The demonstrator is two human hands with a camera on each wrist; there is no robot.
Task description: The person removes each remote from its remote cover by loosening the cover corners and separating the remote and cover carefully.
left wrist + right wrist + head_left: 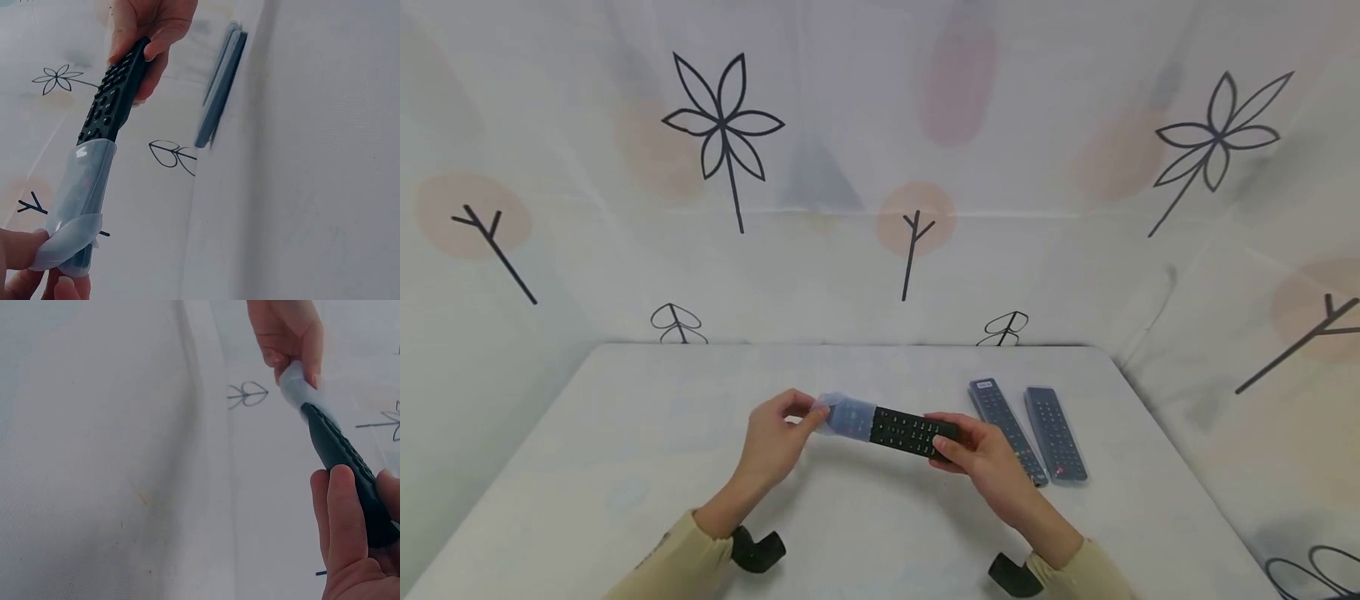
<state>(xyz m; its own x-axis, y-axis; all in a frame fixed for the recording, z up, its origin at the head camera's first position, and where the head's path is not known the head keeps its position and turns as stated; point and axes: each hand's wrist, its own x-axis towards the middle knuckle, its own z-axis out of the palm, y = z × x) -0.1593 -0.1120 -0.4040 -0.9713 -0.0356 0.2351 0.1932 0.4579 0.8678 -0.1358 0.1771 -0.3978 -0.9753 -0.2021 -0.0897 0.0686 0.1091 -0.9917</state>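
A black remote control (904, 430) is held between both hands, lifted above the table and tilted slightly down to the right. A translucent bluish sleeve (854, 418) covers its left part, and the sleeve's end is folded over in the left wrist view. My left hand (778, 437) pinches this sleeve at its far end between thumb and fingers. My right hand (981, 458) grips the bare end of the remote, thumb on the button side and fingers (347, 512) underneath.
Two more remotes in bluish sleeves, one (1006, 429) nearer my right hand and another (1056, 433) beyond it, lie on the white table (625, 433). A patterned cloth wall (835, 275) stands behind the table. Black wrist mounts (758, 550) sit at both cuffs.
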